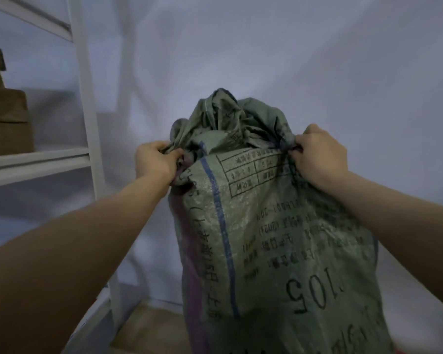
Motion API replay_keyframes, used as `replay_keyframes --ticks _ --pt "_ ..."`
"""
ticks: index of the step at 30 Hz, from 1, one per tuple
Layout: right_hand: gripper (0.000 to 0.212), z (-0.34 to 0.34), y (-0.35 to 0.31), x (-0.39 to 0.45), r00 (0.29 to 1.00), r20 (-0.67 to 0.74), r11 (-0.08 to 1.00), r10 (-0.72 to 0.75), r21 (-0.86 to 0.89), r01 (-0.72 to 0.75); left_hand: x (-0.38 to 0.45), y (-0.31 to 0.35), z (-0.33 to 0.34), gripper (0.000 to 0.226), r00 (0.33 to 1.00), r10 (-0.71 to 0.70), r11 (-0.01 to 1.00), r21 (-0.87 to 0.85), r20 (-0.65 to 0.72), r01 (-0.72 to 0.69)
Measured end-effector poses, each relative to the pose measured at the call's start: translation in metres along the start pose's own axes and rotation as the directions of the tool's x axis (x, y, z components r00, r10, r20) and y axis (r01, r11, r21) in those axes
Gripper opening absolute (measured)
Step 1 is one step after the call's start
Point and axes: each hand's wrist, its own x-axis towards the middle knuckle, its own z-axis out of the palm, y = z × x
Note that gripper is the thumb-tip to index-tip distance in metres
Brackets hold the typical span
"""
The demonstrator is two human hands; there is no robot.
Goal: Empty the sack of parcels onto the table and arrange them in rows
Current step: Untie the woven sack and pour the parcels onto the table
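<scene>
A large green woven sack (279, 238) with a blue stripe and upside-down black print, including "105", stands upright in front of me. Its top is bunched and crumpled. My left hand (155, 160) grips the fabric at the sack's upper left corner. My right hand (317, 155) grips the fabric at the upper right corner. Both arms reach forward to it. The sack bulges, but no parcels show; its contents are hidden.
A white metal shelf rack (85, 103) stands to the left, with brown cardboard boxes (7, 121) on one shelf. A white cloth backdrop (292, 60) hangs behind the sack. A strip of brown floor or surface (149, 328) shows at the sack's lower left.
</scene>
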Motion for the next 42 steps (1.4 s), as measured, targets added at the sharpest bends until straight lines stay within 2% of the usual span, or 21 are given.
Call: replay_keyframes --ticks 3,7,11,16,18,22,24,25,27,36,38,39,42 --pt "0.021 0.011 0.013 -0.01 0.994 0.111 0.999 -0.004 -0.032 0.007 -0.006 -0.007 0.006 0.019 0.997 -0.074 0.997 0.028 -0.002 0.075" --pt "0.021 -0.005 0.027 0.013 0.998 0.025 0.997 0.054 0.048 -0.055 -0.001 0.036 0.019 0.019 0.999 0.041 0.999 0.004 -0.023 -0.041" --pt "0.023 -0.011 0.035 0.021 0.998 -0.034 0.997 0.048 0.064 -0.046 0.005 0.058 0.023 0.012 0.99 0.132 0.991 0.034 -0.044 -0.13" --pt "0.022 0.009 0.04 0.001 0.995 0.1 1.0 0.002 0.024 -0.004 -0.012 0.023 0.021 0.015 0.999 0.048 0.991 0.123 -0.005 -0.047" --pt "0.021 0.001 0.038 0.011 0.999 0.031 0.998 0.031 0.062 -0.033 -0.003 0.037 0.023 0.017 0.995 0.093 0.991 0.095 -0.026 -0.09" --pt "0.02 -0.019 0.034 0.034 0.973 -0.194 0.975 0.126 0.206 -0.086 0.014 0.077 0.026 0.018 0.968 0.23 0.973 0.012 -0.096 -0.23" --pt "0.02 -0.014 0.034 0.029 0.983 -0.132 0.977 0.127 0.185 -0.101 0.01 0.069 0.027 0.011 0.978 0.203 0.978 0.056 -0.046 -0.2" --pt "0.02 -0.006 0.034 0.022 0.992 -0.052 0.985 0.112 0.136 -0.104 0.007 0.059 0.027 0.007 0.99 0.141 0.985 0.098 0.01 -0.142" --pt "0.021 0.009 0.036 0.01 0.992 0.068 0.992 0.106 0.062 -0.111 0.0 0.042 0.027 0.013 0.996 0.03 0.986 0.159 0.081 -0.042" --pt "0.018 0.008 0.028 0.003 0.993 0.081 0.992 0.085 0.082 -0.092 0.001 0.036 0.026 0.019 0.999 0.042 0.997 0.067 0.005 -0.043" --pt "0.017 0.002 0.027 0.008 0.995 0.046 0.989 0.092 0.115 -0.097 0.002 0.043 0.025 0.014 0.997 0.077 0.997 0.027 -0.001 -0.077" --pt "0.017 -0.004 0.025 0.013 0.995 -0.002 0.983 0.103 0.153 -0.101 0.004 0.049 0.025 0.01 0.995 0.101 0.995 0.004 -0.004 -0.101" --pt "0.017 -0.021 0.021 0.027 0.968 -0.197 0.953 0.153 0.289 -0.091 0.011 0.069 0.025 0.019 0.982 0.182 0.98 -0.067 -0.049 -0.185"
